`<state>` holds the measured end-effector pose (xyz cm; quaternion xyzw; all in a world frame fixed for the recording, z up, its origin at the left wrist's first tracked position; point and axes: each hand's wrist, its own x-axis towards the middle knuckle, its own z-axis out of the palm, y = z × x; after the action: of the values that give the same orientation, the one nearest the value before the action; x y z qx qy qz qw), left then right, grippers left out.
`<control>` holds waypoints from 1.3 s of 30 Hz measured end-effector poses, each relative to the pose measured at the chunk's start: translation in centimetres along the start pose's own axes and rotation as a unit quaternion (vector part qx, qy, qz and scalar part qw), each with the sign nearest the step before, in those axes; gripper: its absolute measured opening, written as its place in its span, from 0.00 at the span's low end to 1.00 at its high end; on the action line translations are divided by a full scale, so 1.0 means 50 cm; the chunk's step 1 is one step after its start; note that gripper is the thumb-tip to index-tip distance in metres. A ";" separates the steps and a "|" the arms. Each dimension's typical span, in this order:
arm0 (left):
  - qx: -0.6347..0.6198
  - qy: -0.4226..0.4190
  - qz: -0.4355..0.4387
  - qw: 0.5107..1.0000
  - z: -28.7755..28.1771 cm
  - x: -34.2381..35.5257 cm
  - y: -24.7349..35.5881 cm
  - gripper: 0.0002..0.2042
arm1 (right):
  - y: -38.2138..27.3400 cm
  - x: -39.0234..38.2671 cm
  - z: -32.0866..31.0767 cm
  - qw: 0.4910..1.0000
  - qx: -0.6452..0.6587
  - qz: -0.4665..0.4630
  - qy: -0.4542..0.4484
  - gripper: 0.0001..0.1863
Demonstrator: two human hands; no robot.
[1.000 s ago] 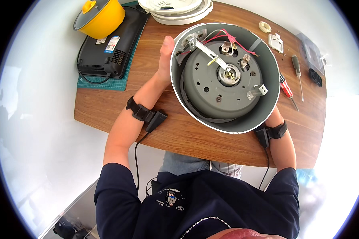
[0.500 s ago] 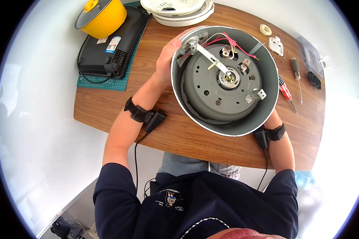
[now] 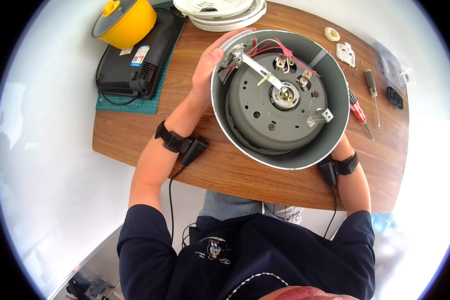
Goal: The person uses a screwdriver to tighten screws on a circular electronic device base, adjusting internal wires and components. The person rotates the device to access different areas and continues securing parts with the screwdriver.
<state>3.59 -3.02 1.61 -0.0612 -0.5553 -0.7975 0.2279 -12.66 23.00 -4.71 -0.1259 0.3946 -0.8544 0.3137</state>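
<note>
A round grey metal appliance housing is tilted above the wooden table, showing a dark grey plate with a silver bracket arm, small brackets and red and white wires. My left hand is wrapped round the housing's upper-left side, fingers reaching along the rim. My right hand is at the lower-right side, its fingers hidden behind the housing. Both forearms wear black straps with cabled devices.
At left, a yellow pot sits on a black appliance on a green mat. Around are white plastic parts, a ring, white piece, two screwdrivers, clear box and black piece.
My left hand has moved up along the housing, so its fingers now reach over the upper-left rim. The housing has shifted slightly, down and then back up.
</note>
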 end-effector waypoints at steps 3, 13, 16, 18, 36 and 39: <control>0.001 -0.013 -0.002 1.000 -0.004 0.003 -0.002 0.41 | -0.001 -0.001 0.001 1.000 -0.001 -0.001 -0.001 0.30; 0.014 -0.020 -0.014 1.000 -0.016 0.000 -0.017 0.39 | -0.002 0.005 0.003 1.000 -0.003 -0.001 -0.003 0.29; 0.016 -0.013 -0.028 0.999 -0.011 0.000 -0.011 0.37 | 0.000 0.006 0.003 1.000 -0.004 0.001 -0.002 0.29; -0.006 -0.002 -0.052 0.999 0.001 0.003 0.000 0.36 | -0.002 0.007 0.001 1.000 -0.005 0.000 -0.002 0.29; 0.108 -0.073 -0.154 0.980 -0.029 0.067 0.077 0.25 | -0.039 0.010 0.064 0.945 -0.286 -0.156 -0.023 0.21; 0.103 -0.084 -0.149 0.980 -0.022 0.071 0.076 0.24 | -0.097 0.014 0.039 0.868 -0.450 -0.210 0.023 0.17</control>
<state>2.22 -6.14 5.71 -0.0211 -0.6545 -0.7530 0.0644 -14.43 23.78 0.21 -0.3135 0.7077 -0.6325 0.0276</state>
